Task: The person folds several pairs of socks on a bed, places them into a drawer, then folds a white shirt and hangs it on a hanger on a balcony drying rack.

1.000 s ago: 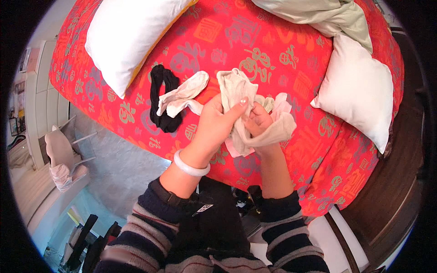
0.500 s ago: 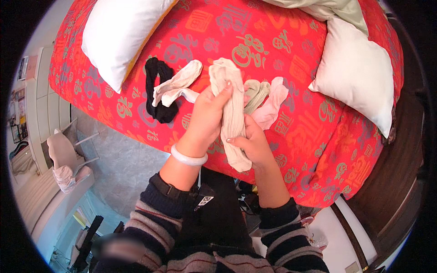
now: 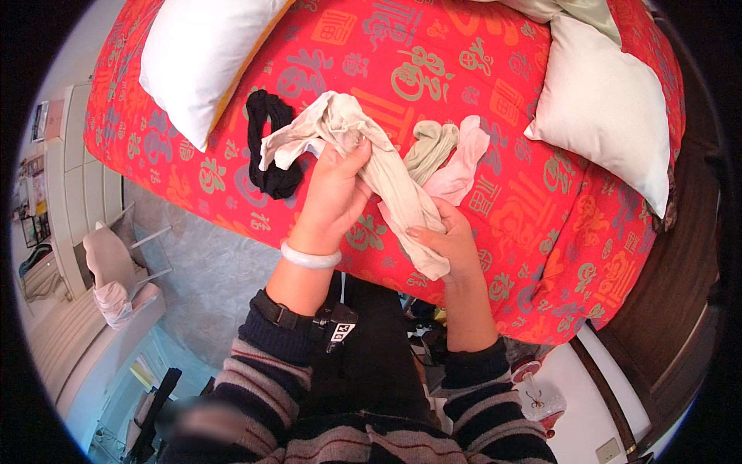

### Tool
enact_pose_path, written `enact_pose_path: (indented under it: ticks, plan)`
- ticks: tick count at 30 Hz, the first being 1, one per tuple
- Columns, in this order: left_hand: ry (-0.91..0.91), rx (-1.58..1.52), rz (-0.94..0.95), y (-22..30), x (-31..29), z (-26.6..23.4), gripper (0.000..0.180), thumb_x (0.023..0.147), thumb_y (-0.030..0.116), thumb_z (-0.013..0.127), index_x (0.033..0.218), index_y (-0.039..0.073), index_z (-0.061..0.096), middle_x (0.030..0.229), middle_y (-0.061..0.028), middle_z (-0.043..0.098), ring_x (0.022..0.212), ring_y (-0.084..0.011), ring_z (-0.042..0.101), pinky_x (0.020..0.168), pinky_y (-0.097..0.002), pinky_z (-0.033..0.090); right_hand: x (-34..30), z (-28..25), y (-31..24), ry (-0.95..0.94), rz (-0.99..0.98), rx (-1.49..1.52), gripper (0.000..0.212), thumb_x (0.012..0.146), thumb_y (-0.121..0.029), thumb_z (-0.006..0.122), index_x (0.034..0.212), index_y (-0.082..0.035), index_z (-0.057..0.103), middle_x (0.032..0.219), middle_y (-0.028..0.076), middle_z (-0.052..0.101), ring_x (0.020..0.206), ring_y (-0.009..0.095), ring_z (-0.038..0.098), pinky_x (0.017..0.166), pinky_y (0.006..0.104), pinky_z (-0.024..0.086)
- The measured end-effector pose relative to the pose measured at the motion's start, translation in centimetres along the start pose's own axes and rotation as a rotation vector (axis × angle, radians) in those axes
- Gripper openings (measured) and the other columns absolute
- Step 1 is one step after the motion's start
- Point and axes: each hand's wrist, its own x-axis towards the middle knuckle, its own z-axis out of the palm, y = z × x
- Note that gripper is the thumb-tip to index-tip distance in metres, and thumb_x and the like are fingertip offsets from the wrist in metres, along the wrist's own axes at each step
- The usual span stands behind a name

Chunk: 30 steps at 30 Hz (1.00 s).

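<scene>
A cream ribbed sock (image 3: 396,193) stretches slantwise between my two hands above the bed. My left hand (image 3: 334,189) pinches its upper part, thumb on top. Lower down and to the right, my right hand (image 3: 452,241) grips it near its other end. The upper end overlaps a white sock (image 3: 290,143) in view, and the line between them is hard to see. Left of these lies a black sock (image 3: 259,151), bent into a loop. Beyond my right hand are a pale green sock (image 3: 431,148) and a pink sock (image 3: 464,158), side by side.
A red patterned bedspread (image 3: 533,240) covers the bed. White pillows lie at the far left (image 3: 201,69) and far right (image 3: 607,108). Pale green bedding (image 3: 576,11) is bunched at the far edge. A chair (image 3: 108,263) stands on the grey floor to the left.
The cream sock has tilted, its upper end swinging left over the white sock. My left hand has shifted left and slightly down, my right hand slightly right.
</scene>
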Motion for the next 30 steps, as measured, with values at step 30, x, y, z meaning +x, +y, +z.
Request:
enact_pose_path:
  ticks: [30]
  plan:
    - [-0.186, -0.070, -0.216, 0.2, -2.0, -2.8, 0.029, 0.097, 0.022, 0.045, 0.116, 0.001, 0.051, 0.103, -0.0094, 0.061, 0.086, -0.0179, 0.062, 0.079, -0.0316, 0.052, -0.4, -2.7, 0.4, 0.152, -0.233, 0.029, 0.022, 0.076, 0.008, 0.065, 0.093, -0.002, 0.056, 0.086, 0.009, 0.064, 0.073, 0.017, 0.063, 0.058, 0.0283, 0.054]
